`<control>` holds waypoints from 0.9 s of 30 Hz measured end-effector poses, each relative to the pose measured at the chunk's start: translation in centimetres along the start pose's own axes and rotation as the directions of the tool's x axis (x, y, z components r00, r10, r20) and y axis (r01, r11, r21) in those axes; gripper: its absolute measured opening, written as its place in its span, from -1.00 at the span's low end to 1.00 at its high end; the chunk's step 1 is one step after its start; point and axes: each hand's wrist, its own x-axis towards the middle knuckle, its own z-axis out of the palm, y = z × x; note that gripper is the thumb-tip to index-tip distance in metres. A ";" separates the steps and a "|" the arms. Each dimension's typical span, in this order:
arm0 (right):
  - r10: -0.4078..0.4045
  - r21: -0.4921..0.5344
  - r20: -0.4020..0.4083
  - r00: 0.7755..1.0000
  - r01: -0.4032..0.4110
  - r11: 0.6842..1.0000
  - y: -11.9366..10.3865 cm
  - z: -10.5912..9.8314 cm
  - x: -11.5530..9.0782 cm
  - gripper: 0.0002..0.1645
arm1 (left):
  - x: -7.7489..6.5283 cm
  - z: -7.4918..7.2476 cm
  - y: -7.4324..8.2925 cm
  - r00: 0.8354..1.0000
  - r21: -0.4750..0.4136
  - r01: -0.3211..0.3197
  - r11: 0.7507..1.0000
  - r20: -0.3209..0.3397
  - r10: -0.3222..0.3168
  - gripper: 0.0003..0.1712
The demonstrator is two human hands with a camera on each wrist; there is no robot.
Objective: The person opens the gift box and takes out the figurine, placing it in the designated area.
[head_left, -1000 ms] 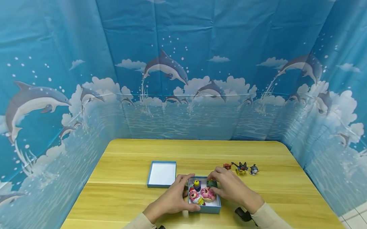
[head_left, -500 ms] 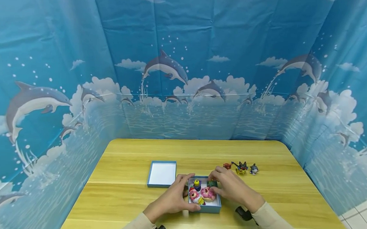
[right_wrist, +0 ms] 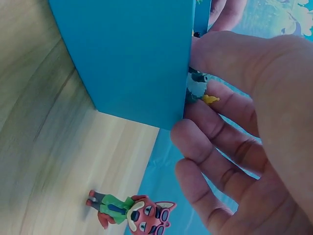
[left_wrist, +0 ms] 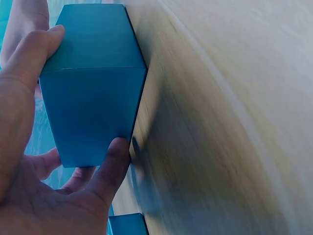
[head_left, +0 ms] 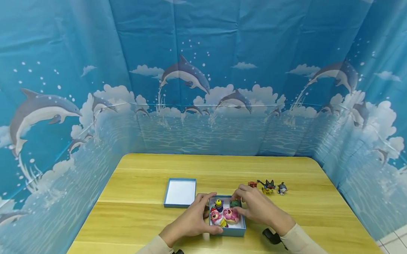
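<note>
My left hand [head_left: 191,219] grips the open blue box [head_left: 232,232] from its left, thumb at the front wall and fingers round the far side. The left wrist view shows the thumb and fingers spanning the box [left_wrist: 93,115]. Over the back right corner, my right hand [head_left: 261,209] pinches a dark green figurine [head_left: 235,203] inside the box. In the right wrist view this figurine [right_wrist: 197,88], with pale blue and yellow parts, shows between thumb and fingers, partly hidden. Two pink bear figurines [head_left: 231,215] and a yellow-topped purple figurine [head_left: 218,205] also sit in the box.
The blue-edged, white-lined lid [head_left: 180,192] lies behind and left of the box. Behind my right hand stand a black-and-yellow figurine [head_left: 267,186], a grey one [head_left: 282,188] and a fox figurine [right_wrist: 117,208] in a green shirt. A dolphin-print curtain [head_left: 190,136] borders the table.
</note>
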 end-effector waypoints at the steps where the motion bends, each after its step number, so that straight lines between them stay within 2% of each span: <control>1: 0.004 0.000 0.000 1.000 -0.004 1.000 0.0 0.0 0.0 -0.70 | 0.0 0.0 0.0 1.000 -0.001 -0.003 1.000 0.000 0.003 0.41; 10: 0.015 0.019 -0.010 1.000 -0.015 1.000 0.1 0.2 -0.2 -0.69 | -0.1 0.0 0.1 1.000 -0.018 -0.012 1.000 0.001 0.012 0.41; 19: 0.011 0.165 -0.012 1.000 -0.009 0.986 0.2 -0.1 -0.3 -0.73 | -0.1 -0.1 0.0 1.000 0.026 0.001 1.000 0.000 -0.001 0.42; 27: 0.023 0.222 -0.009 1.000 -0.021 0.975 0.0 -0.6 -0.5 -0.73 | 0.0 0.1 0.0 1.000 0.046 0.001 0.999 -0.008 0.000 0.43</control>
